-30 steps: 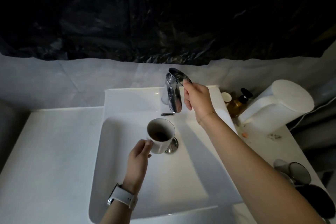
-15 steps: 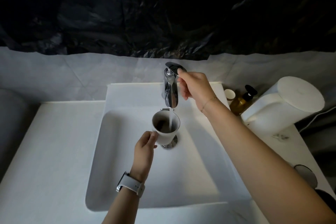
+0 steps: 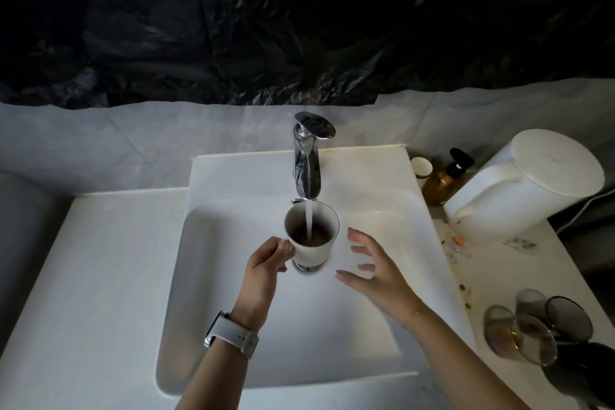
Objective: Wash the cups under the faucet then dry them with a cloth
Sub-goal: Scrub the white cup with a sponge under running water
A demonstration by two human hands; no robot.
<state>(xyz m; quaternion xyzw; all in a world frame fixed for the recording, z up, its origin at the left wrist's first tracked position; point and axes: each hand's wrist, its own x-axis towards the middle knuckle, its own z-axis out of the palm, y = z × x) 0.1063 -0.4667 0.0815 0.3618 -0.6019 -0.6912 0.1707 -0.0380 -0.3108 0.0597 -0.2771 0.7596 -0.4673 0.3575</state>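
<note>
A white mug with brown liquid inside is held over the white sink, right under the chrome faucet. Water runs from the spout into the mug. My left hand, a white watch on its wrist, grips the mug by its handle side. My right hand hovers just right of the mug with fingers spread, touching nothing. The faucet lever is up.
On the counter to the right stand a white kettle, an amber pump bottle and a small paper cup. Several smoky glasses lie at the right front. Small debris dots the counter. White countertop lies left.
My right hand has let go of the faucet lever and come down beside the mug. The water keeps running into the mug. The view has tilted slightly.
</note>
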